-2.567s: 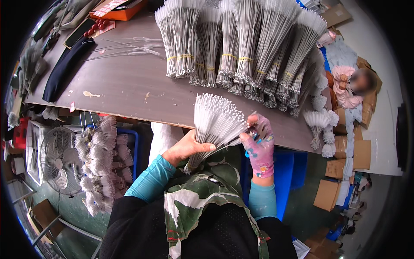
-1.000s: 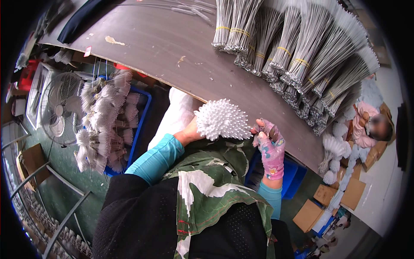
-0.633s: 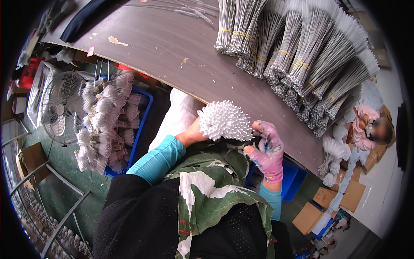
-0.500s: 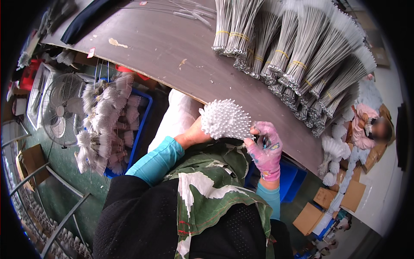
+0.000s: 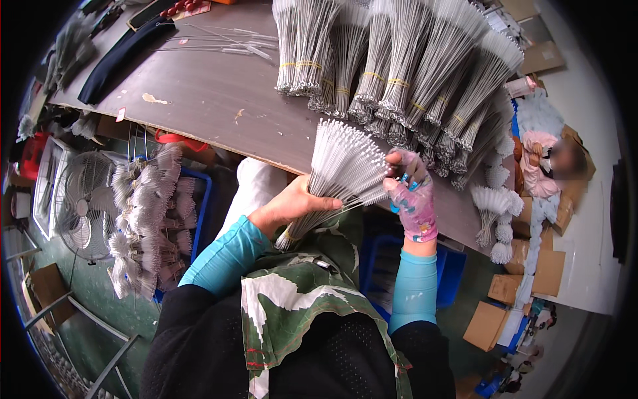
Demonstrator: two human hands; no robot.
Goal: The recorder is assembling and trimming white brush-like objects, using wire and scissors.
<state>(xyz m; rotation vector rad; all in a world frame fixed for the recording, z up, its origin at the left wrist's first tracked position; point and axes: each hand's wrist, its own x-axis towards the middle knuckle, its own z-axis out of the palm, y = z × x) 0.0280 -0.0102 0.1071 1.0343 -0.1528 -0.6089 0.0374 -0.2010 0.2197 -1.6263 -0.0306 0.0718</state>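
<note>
My left hand (image 5: 296, 203) is wrapped round the lower part of a bundle of thin wire cleaning brushes (image 5: 349, 159). Their white bristle ends fan out upward, and the wire ends come out below my fist, near the camouflage apron (image 5: 306, 286). At the right edge of the bristles is my right hand (image 5: 413, 196), in a stained pink glove with blue at the fingertips. Its fingers are curled in close to the brush ends. Whatever is between them, if anything, is too small to make out.
Banded brush bundles (image 5: 399, 73) are heaped along the brown table (image 5: 219, 100). A few loose brushes (image 5: 232, 46) lie at the far left near a dark cloth (image 5: 126, 60). Blue crates (image 5: 448, 269) stand below; a fan (image 5: 83, 206) is at left. Another person (image 5: 541, 166) sits at right.
The bundle has tilted from bristle tips facing me to a side view, showing its wires. My right hand has risen slightly beside it. The whole view has shifted.
</note>
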